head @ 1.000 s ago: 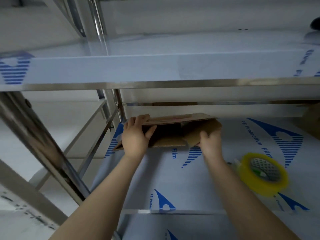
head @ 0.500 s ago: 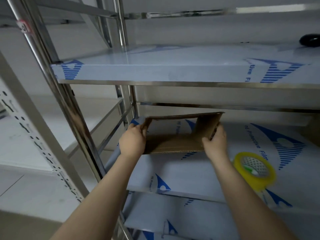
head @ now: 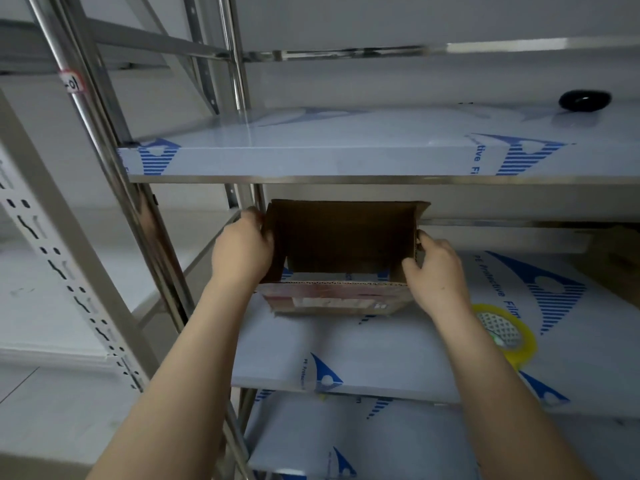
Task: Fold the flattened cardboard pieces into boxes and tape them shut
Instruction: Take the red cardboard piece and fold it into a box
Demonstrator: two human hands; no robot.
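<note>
A steel rack point(head: 138, 202) stood against a pale wall point(head: 415, 19), its shelves point(head: 311, 161) covered in blue-printed film. A white slotted post point(head: 45, 237) slanted at the left.

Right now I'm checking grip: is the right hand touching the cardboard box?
Touching. Head view: the right hand pinches the right wall of the cardboard box.

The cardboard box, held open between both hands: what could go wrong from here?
The box is untaped, and only the left hand and right hand hold its side walls; freeing one for the tape roll may let it collapse.
The upper shelf sits close above; flaps might catch.
</note>
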